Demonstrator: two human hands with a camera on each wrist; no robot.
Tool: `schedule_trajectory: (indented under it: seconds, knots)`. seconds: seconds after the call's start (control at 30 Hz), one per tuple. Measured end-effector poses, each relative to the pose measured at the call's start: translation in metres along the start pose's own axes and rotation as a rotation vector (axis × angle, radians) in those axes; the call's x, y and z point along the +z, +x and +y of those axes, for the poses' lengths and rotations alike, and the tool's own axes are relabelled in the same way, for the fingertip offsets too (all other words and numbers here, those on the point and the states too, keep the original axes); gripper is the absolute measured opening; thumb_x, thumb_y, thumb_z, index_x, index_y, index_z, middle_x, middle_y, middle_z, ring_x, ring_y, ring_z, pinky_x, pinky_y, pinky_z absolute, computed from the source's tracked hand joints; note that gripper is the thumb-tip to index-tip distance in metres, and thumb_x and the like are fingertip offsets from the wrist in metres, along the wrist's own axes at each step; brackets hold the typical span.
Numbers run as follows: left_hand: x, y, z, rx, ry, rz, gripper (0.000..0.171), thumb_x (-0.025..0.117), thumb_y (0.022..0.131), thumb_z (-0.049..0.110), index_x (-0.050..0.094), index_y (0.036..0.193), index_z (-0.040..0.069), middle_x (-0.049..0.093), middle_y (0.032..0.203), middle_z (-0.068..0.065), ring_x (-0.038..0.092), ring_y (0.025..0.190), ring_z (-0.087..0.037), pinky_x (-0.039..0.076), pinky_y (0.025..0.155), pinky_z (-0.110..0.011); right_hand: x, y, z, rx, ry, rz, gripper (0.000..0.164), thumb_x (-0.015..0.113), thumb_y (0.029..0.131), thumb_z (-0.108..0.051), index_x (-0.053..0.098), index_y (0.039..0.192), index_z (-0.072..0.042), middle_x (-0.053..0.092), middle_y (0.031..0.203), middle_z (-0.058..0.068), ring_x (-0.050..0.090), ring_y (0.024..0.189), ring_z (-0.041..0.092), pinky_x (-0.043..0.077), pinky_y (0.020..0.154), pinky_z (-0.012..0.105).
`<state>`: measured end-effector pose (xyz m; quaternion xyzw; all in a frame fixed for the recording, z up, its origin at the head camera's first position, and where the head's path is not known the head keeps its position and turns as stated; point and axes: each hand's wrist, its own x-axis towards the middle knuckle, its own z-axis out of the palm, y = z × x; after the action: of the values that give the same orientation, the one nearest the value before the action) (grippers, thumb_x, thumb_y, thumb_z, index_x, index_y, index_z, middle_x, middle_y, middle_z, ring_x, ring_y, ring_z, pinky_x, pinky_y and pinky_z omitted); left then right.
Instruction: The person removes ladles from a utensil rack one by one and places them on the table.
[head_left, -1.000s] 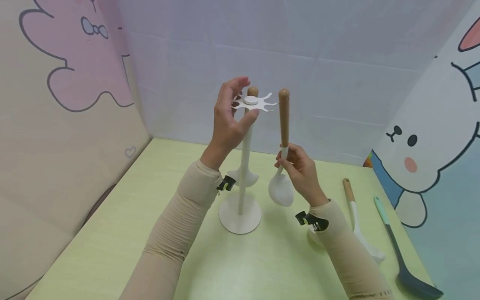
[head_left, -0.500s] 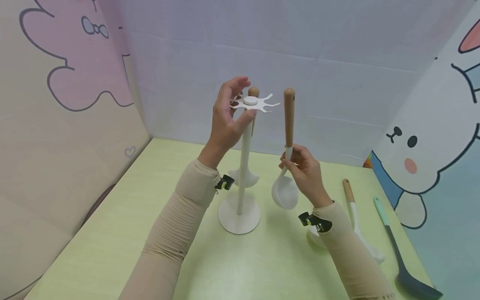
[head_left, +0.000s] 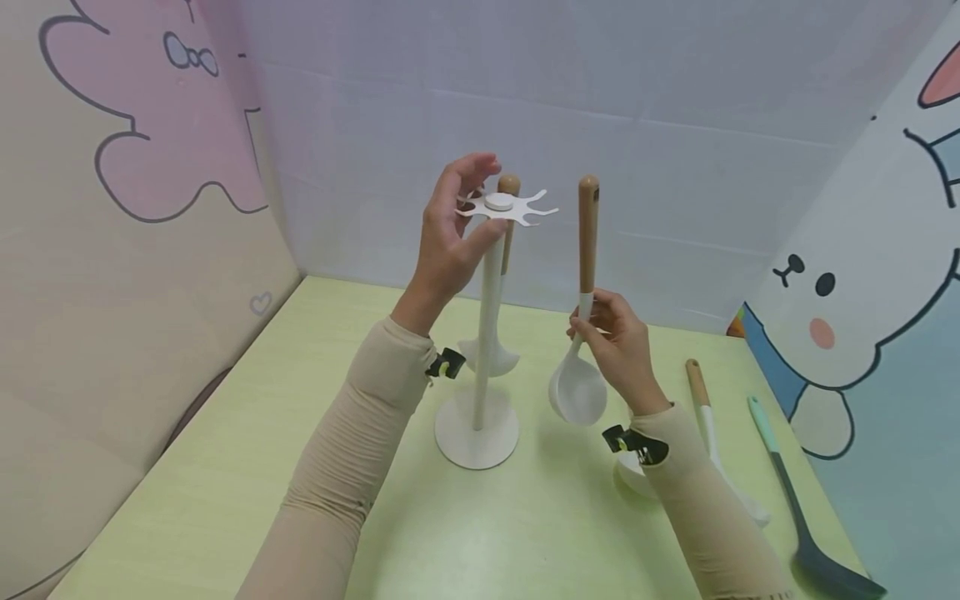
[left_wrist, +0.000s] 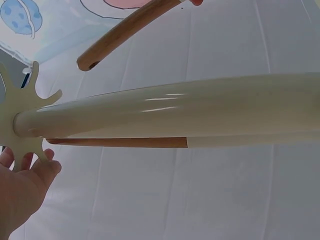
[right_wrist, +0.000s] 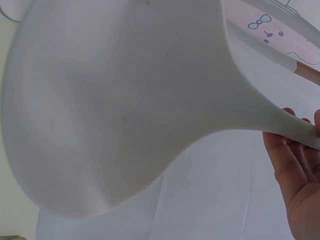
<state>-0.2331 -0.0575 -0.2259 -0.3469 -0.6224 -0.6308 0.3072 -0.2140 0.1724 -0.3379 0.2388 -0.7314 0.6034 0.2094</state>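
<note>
A white utensil stand (head_left: 489, 333) rises from a round base, with a star-like ring of hooks (head_left: 498, 202) on top. My left hand (head_left: 446, 233) grips the left side of that ring between thumb and fingers. In the left wrist view its fingertips (left_wrist: 49, 169) lie on one hook. To the right, my right hand (head_left: 621, 346) pinches the white neck of a ladle (head_left: 579, 392), wooden handle up, bowl down, apart from the hooks. The bowl (right_wrist: 125, 95) fills much of the right wrist view. Another wooden-handled utensil (head_left: 508, 354) hangs behind the pole, partly hidden.
On the pale green table (head_left: 225, 467), a white utensil with a wooden handle (head_left: 697, 383) lies at the right, beside a dark ladle with a mint handle (head_left: 806, 533). A white rounded piece (head_left: 633, 475) is partly hidden by my right wrist. A wall sheet (head_left: 675, 192) stands behind.
My right hand has moved the ladle a little to the right, away from the hooks, and turned it so more of the bowl's inside shows. The stand's top and my left hand have shifted slightly left.
</note>
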Motion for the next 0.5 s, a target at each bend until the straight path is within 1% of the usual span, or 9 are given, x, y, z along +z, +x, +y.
schedule_trajectory:
  seconds: [0.07,0.2,0.37,0.5]
  knots:
    - [-0.001,0.0,0.0,0.005,0.0,0.001,0.072,0.056,0.074,0.023,0.043,0.132,-0.018,0.052,0.129,-0.032,0.051,0.122,-0.034,0.042,0.09,-0.028,-0.001,0.001,0.002,0.019,-0.011,0.003,0.031,0.062,0.087,0.017,0.054,0.117,0.016,0.062,0.095,0.031,0.066,0.075,0.004,0.057,0.07,0.022]
    - [-0.003,0.001,0.0,-0.014,-0.028,-0.002,0.072,0.056,0.074,0.024,0.043,0.132,-0.016,0.053,0.13,-0.03,0.052,0.124,-0.029,0.042,0.091,-0.027,-0.002,0.001,0.006,0.043,-0.027,0.016,0.032,0.063,0.087,0.016,0.054,0.118,0.016,0.062,0.095,0.03,0.066,0.074,0.004,0.057,0.068,0.021]
    - [-0.005,0.0,0.0,-0.024,-0.041,-0.012,0.073,0.056,0.074,0.025,0.042,0.133,-0.016,0.052,0.131,-0.03,0.052,0.125,-0.027,0.042,0.092,-0.027,-0.005,0.002,0.013,0.042,-0.043,0.026,0.032,0.062,0.089,0.015,0.054,0.119,0.016,0.062,0.095,0.032,0.065,0.073,0.002,0.056,0.066,0.02]
    - [-0.005,0.001,-0.001,-0.018,-0.032,-0.017,0.073,0.055,0.074,0.025,0.042,0.133,-0.016,0.053,0.13,-0.03,0.052,0.124,-0.027,0.042,0.09,-0.028,-0.007,0.001,0.019,0.056,-0.054,0.035,0.032,0.063,0.089,0.013,0.054,0.12,0.015,0.063,0.096,0.033,0.065,0.072,0.002,0.056,0.066,0.019]
